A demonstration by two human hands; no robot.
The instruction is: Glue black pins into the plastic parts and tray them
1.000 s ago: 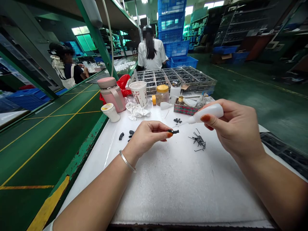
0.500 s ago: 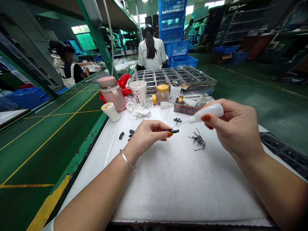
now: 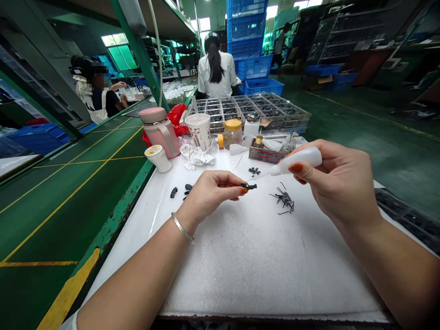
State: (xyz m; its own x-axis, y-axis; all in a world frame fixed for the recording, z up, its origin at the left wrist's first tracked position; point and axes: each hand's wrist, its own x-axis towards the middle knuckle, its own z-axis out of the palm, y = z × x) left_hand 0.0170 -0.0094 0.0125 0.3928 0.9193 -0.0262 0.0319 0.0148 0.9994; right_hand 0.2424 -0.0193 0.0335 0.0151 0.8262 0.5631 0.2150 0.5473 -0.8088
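Between the thumb and fingers of my left hand [image 3: 215, 190] is a small black part [image 3: 251, 186], its end sticking out to the right. My right hand [image 3: 338, 176] grips a white squeeze bottle [image 3: 302, 160], tilted so its thin nozzle points down and left at the black part. I cannot tell whether the tip touches it. Below the bottle lies a loose pile of thin black pins [image 3: 284, 199]. A cluster of tiny black pieces [image 3: 254, 171] rests just beyond the black part. Left of my left hand are several curved black pieces [image 3: 173, 192], partly hidden by it.
Along the back stand a pink thermos [image 3: 160, 133], a paper cup [image 3: 199, 130], a yellow-lidded jar [image 3: 233, 134] and a small box [image 3: 266, 153] of bottles. Behind them is a large compartment tray [image 3: 247, 107]. A green conveyor [image 3: 85, 183] runs along the left. Co-workers sit farther off.
My right hand and the squeeze bottle have shifted very slightly right. The left hand with the black part has hardly moved. In the background, a seated co-worker's hand has risen.
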